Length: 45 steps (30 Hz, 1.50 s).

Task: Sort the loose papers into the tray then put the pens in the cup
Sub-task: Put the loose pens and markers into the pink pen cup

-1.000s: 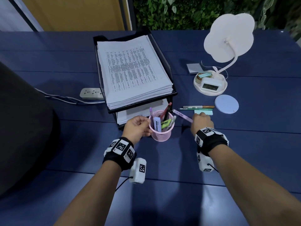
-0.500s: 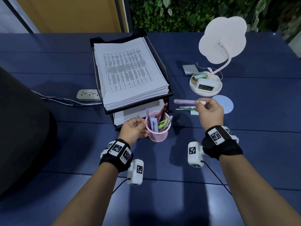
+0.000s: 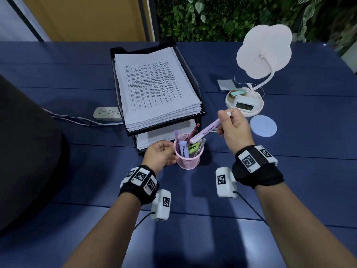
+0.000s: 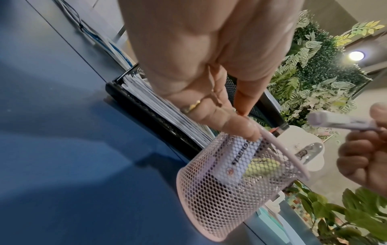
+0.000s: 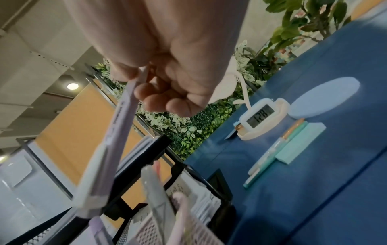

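Left hand fingers curl around the rim of the pink mesh cup, which stands on the blue table just in front of the black paper tray. Right hand pinches a lilac highlighter, tilted, cap end just above the cup's mouth. Two pens lie near the right edge beside a mint pad.

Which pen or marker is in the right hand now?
The long lilac highlighter, pinched in the right hand, tip angled over the pink mesh cup. The others stand in the cup or lie on the table.
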### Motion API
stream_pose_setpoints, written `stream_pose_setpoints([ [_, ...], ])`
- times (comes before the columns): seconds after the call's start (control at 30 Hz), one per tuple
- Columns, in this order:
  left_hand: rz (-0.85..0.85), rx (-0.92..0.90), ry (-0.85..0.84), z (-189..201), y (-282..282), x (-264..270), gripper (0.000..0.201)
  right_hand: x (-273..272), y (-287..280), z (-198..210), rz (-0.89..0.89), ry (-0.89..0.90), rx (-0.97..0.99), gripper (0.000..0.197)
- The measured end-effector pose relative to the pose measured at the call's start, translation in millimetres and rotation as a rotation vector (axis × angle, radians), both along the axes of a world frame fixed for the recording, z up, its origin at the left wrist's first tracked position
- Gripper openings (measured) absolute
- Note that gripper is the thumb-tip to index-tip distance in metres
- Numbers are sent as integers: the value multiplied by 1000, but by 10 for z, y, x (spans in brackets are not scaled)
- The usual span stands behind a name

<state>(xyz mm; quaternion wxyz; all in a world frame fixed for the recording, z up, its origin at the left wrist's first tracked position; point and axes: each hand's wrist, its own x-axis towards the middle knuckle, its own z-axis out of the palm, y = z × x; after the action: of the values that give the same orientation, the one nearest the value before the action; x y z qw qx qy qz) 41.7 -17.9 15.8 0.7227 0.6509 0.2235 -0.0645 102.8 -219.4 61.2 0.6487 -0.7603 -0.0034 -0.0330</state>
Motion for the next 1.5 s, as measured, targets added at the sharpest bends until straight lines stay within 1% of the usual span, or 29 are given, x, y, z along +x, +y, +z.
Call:
stream_pose_setpoints([
  [0.1, 24, 125, -71, 3, 41, 12, 14, -16, 43, -34, -19, 77, 66, 21],
  [0.17, 29, 150, -115, 30, 77, 23, 16, -20, 55, -53, 3, 116, 124, 20],
  [0.23, 1, 123, -134, 73, 93, 32, 14, -27, 58, -73, 39, 142, 137, 19],
  [0.3, -24, 58, -146, 121, 81, 39, 6, -44, 72, -91, 83, 158, 128, 19],
  [0.47, 31, -82, -189, 200, 35, 67, 11, -99, 101, -82, 194, 186, 87, 20],
  [0.53, 44, -87, -207, 213, 47, 83, 12, -99, 82, -70, 235, 175, 23, 18],
  [0.67, 53, -67, -246, 255, 62, 119, 13, -59, 61, -14, 345, 118, -178, 7],
  [0.77, 26, -34, -279, 313, 9, 137, 12, -28, 117, 23, 434, 74, -337, 12],
  [0.83, 23, -35, -301, 362, -34, 157, 13, -29, 172, 46, 476, 48, -464, 11],
  [0.9, 31, -51, -323, 397, -60, 184, 13, -21, 197, 54, 446, 16, -490, 8],
  [0.97, 30, -48, -329, 405, -61, 193, 11, -2, 187, 52, 384, -24, -400, 10],
  [1.03, 32, 2, -309, 361, -37, 189, 10, 14, 168, 44, 344, -39, -282, 14],
  [1.07, 32, 56, -287, 317, -20, 187, 12, 9, 163, 46, 329, -34, -228, 15],
  [1.17, 14, 228, -158, 139, 32, 192, 17, -26, 165, 54, 292, -10, -108, 20],
  [1.23, -2, 290, -67, 35, 51, 194, 15, -57, 176, 38, 301, -17, -145, 23],
  [1.3, -35, 304, -10, -18, 44, 182, 10, -93, 188, 5, 330, -9, -254, 20],
  [1.4, -60, 256, 4, -6, 14, 159, 7, -146, 187, -52, 359, 32, -405, 9],
  [1.5, -66, 221, 0, 29, 17, 159, 13, -170, 157, -74, 327, 46, -429, 8],
])
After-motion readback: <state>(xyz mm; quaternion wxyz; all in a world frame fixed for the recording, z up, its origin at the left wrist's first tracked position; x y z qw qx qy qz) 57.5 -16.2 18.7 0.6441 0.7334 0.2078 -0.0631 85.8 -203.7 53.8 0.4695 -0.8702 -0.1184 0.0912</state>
